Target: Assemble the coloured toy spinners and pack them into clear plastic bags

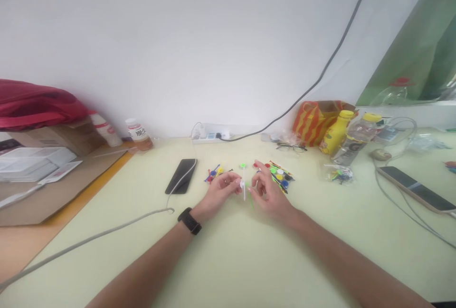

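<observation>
Over the middle of the table, my left hand (225,188) pinches a white plastic stick with a small round disc (243,185) between thumb and fingertips. Close on its right, my right hand (269,193) has its fingers curled, and a thin bright green plastic stick (252,200) shows at its fingertips. Just beyond my hands lies a light piece with a green round head (242,166). Colored plastic sticks and discs (280,175) are heaped behind my right hand. A smaller group of blue, yellow and red pieces (213,172) lies behind my left hand, partly covered by it.
A black phone (181,176) with a cable across it lies left of my hands. Bottles (139,134) and a cardboard box (60,134) stand farther left. A power strip (212,134) and glasses (291,147) lie along the wall. At right are a striped bag (308,122), a yellow bottle (335,132) and another phone (416,188).
</observation>
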`<action>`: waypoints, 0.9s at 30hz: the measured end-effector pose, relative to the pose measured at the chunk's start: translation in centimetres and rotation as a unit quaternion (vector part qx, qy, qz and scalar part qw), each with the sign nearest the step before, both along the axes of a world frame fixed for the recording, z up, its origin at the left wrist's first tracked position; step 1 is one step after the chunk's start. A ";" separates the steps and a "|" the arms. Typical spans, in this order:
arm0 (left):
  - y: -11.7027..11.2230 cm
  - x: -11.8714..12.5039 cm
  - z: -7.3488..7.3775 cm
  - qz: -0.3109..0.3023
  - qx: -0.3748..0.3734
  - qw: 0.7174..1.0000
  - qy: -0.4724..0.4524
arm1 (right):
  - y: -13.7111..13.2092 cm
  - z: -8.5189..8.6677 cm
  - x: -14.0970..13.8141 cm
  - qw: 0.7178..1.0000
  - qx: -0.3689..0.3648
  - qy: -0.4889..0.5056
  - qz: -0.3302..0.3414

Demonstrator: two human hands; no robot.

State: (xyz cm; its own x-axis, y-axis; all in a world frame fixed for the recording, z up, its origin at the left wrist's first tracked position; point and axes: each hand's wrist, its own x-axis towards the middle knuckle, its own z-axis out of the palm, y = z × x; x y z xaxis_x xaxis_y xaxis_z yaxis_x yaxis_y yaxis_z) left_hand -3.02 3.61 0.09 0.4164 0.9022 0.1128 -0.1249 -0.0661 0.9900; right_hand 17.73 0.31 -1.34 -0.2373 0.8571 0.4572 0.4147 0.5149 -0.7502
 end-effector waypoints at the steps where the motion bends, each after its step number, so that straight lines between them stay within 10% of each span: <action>1: 0.0 0.0 0.0 -0.001 -0.001 1.000 0.002 | 0.0 -0.1 0.0 1.000 0.019 -0.013 -0.001; 27: -0.2 0.0 0.1 -0.025 0.014 0.999 0.017 | 0.2 0.9 -0.3 0.997 -0.067 0.046 0.013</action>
State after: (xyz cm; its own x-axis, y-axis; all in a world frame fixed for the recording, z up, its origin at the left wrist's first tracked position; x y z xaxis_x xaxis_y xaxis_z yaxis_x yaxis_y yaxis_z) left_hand -3.04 3.41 0.14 0.4656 0.8765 0.1221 -0.0950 -0.0876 0.9916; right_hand 17.45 0.49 -0.42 -0.2223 0.9059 0.3605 0.3287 0.4177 -0.8470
